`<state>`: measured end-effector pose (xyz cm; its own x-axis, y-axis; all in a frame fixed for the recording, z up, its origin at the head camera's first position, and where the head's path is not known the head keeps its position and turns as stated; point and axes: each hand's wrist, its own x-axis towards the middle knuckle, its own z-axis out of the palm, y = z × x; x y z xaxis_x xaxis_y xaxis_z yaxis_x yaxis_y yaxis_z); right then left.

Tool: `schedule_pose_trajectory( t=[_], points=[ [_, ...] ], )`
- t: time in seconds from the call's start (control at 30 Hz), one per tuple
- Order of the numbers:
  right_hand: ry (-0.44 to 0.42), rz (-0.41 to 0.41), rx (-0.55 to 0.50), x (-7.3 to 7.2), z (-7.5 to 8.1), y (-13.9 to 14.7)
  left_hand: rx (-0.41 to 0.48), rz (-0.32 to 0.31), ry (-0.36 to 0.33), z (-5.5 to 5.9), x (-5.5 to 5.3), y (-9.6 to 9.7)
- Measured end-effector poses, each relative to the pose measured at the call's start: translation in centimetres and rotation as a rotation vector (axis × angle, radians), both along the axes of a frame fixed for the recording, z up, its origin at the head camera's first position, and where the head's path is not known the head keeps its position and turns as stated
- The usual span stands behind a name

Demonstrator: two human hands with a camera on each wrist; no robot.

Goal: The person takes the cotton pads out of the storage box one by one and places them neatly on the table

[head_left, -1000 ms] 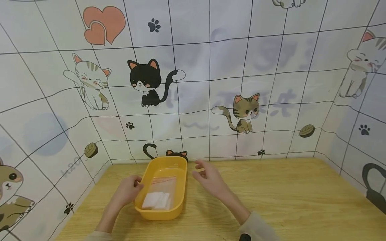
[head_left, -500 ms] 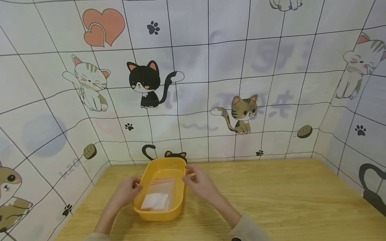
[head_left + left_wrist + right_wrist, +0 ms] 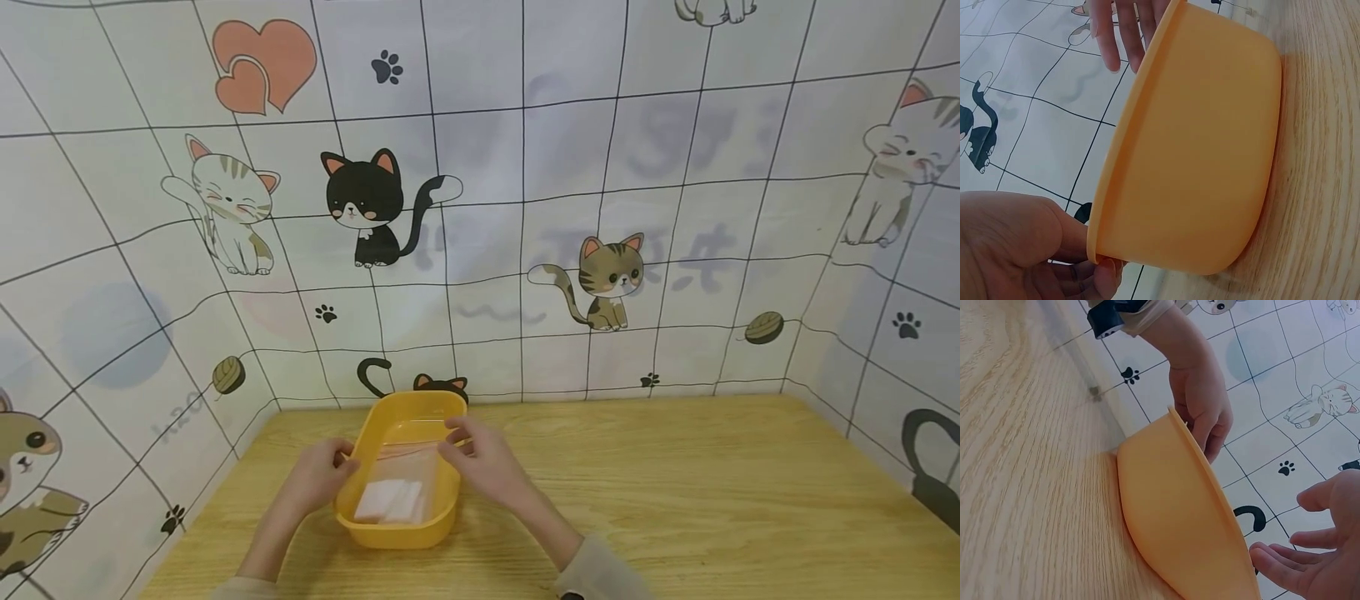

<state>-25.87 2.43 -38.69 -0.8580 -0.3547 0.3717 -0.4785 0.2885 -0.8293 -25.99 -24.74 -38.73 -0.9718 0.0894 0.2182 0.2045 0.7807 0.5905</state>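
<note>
A yellow plastic tub [image 3: 405, 535] stands on the table, long side running away from me. In it lies a clear zip bag [image 3: 408, 463] with a reddish seal line at its far end and white folded pieces [image 3: 388, 500] at the near end. My left hand [image 3: 318, 475] pinches the tub's left rim, thumb on one side and fingers curled under the lip in the left wrist view. My right hand [image 3: 483, 458] reaches over the right rim, fingers loosely bent above the tub's inside; in the right wrist view that hand [image 3: 1322, 544] holds nothing.
The wood-grain table [image 3: 675, 483] extends to the right of the tub. A cat-print wall covering [image 3: 487, 250] rises behind it and along both sides. At the far right edge sits a dark curved shape [image 3: 930, 450].
My right hand has moved left, from beside the tub to over its right rim. My left hand keeps its hold on the left rim, and the tub stays in place.
</note>
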Motion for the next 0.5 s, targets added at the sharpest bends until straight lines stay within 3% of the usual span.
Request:
schedule_pose_trajectory(
  t=[0.17,0.5],
  points=[
    [-0.012,-0.004,0.004,0.1,-0.1,-0.7,-0.002,-0.001,-0.007,-0.1,-0.1,-0.2],
    [-0.119,0.006,-0.019,0.3,-0.1,-2.5,0.009,-0.009,0.0,-0.3,0.0,-0.4]
  ],
)
